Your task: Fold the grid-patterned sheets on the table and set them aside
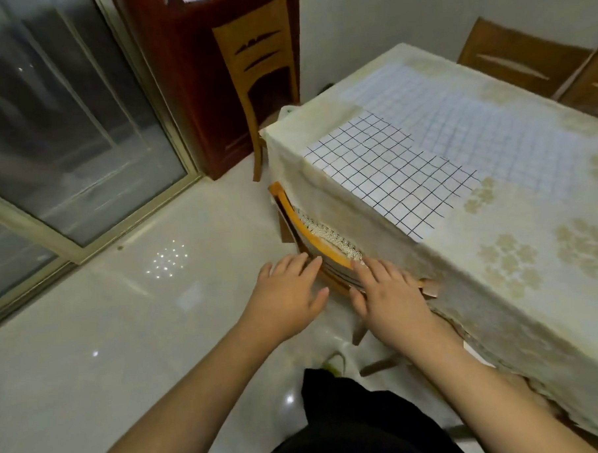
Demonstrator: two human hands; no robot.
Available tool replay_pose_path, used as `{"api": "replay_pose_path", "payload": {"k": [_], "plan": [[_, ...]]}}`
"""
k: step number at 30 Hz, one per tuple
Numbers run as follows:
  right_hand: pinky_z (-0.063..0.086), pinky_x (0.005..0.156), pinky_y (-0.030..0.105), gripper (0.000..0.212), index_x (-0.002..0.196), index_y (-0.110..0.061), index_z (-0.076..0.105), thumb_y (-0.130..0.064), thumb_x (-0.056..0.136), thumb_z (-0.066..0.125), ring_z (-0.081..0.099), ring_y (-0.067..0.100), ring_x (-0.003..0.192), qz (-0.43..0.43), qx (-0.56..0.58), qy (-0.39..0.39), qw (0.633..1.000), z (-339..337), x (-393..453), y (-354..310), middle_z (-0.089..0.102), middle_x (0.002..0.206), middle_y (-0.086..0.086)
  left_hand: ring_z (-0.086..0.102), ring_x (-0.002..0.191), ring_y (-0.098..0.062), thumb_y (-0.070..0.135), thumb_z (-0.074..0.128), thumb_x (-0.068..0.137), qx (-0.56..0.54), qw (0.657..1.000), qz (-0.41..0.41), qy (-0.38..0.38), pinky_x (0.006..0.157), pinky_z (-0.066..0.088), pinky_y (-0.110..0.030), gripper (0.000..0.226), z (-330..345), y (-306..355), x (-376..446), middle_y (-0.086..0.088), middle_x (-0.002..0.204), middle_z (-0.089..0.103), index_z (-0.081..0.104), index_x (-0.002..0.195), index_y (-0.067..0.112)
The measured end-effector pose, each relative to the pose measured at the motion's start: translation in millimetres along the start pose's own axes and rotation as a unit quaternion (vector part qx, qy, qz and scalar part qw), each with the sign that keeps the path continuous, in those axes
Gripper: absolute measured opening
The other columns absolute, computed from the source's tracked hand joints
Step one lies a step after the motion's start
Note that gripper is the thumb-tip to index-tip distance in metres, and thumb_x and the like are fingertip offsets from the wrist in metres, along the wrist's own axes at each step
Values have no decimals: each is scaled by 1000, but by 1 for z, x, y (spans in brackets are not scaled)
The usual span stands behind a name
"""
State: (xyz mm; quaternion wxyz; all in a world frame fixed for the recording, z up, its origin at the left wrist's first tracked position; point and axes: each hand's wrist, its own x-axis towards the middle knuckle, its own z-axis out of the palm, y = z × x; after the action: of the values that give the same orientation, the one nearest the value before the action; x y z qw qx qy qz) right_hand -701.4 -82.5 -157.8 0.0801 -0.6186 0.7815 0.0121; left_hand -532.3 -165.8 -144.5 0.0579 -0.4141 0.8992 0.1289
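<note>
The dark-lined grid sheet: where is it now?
In the head view, the dark-lined grid sheet lies flat on the table near its left corner, overlapping a paler grid sheet beyond.

Table [551, 304] w/ a cream flower cloth [511, 261]. On it: one white grid sheet [391, 174] near the edge, a bigger grid sheet [484, 119] just behind it.

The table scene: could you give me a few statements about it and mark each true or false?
1. Both hands, left hand and right hand, rest on the chair back tucked at the table's side. True.
2. The right hand holds a grid sheet. False: neither hand touches one.
3. The bold-lined grid sheet lies flat on the tablecloth. True.
4. The bold-lined sheet is already folded into a small bundle. False: it lies spread out.
</note>
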Motion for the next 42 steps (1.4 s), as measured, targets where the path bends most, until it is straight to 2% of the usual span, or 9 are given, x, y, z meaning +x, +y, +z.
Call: {"api": "replay_pose_path", "payload": {"k": [6, 12, 16, 23, 27, 32, 34, 37, 42], "plan": [[44, 98, 43, 64, 136, -18, 54, -47, 88, 24, 54, 28, 125, 45, 39, -4, 998, -8, 59, 30, 57, 136, 6, 24, 144, -19, 50, 36, 98, 4, 998, 59, -1, 114, 26, -41, 60, -22, 2, 84, 1, 156, 29, 25, 151, 26], [51, 91, 42, 55, 126, -15, 63, -43, 86, 36, 63, 28, 112, 72, 54, 30, 996, -22, 113, 64, 66, 124, 6, 33, 139, -19, 48, 35, 97, 18, 995, 102, -15, 110, 33, -38, 59, -42, 10, 160, -1, 152, 37, 31, 149, 22], [54, 86, 41, 54, 123, -14, 65, -43, 86, 37, 65, 27, 106, 91, 63, 37, 993, -24, 141, 75, 67, 120, 5, 28, 141, -18, 47, 35, 99, 30, 991, 123, -41, 114, 28, -38, 59, -44, 8, 200, 0, 155, 32, 25, 151, 23], [47, 98, 45, 61, 136, -16, 54, -46, 89, 28, 58, 27, 121, 141, 82, 7, 987, -15, 188, 77, 60, 134, 6, 26, 143, -19, 49, 33, 99, 36, 980, 176, -85, 115, 26, -41, 60, -42, -12, 268, -1, 157, 28, 22, 152, 22], [52, 91, 45, 62, 129, -15, 61, -46, 86, 30, 63, 28, 114, 190, 90, 10, 978, -8, 220, 71, 64, 128, 7, 27, 143, -18, 48, 32, 98, 32, 971, 217, -97, 116, 26, -43, 59, -40, -30, 318, -1, 156, 30, 25, 151, 23], [31, 111, 41, 59, 150, -19, 32, -45, 97, 27, 37, 23, 139, 258, 119, -1, 959, -5, 268, 51, 38, 153, 3, 27, 143, -19, 45, 34, 100, 52, 945, 304, -111, 117, 25, -41, 56, -51, -61, 376, -1, 157, 30, 25, 151, 24], [30, 111, 38, 58, 152, -20, 26, -43, 100, 35, 34, 20, 139, 295, 156, -14, 943, -3, 285, 44, 34, 155, 0, 27, 143, -19, 45, 33, 100, 61, 933, 333, -119, 116, 24, -40, 56, -57, -74, 396, -2, 157, 30, 25, 151, 24], [39, 103, 34, 53, 147, -19, 36, -41, 99, 42, 46, 19, 130, 363, 253, 3, 897, 5, 309, 32, 44, 146, 1, 26, 144, -19, 44, 34, 100, 77, 921, 354, -139, 117, 24, -41, 57, -63, -89, 424, -2, 157, 29, 25, 152, 23], [50, 85, 31, 34, 122, -15, 59, -37, 98, 49, 61, 16, 99, 504, 448, 46, 737, 37, 343, 22, 67, 115, 3, 27, 144, -20, 41, 35, 100, 83, 905, 390, -150, 117, 26, -42, 56, -64, -99, 454, -2, 157, 30, 26, 151, 22]]}}
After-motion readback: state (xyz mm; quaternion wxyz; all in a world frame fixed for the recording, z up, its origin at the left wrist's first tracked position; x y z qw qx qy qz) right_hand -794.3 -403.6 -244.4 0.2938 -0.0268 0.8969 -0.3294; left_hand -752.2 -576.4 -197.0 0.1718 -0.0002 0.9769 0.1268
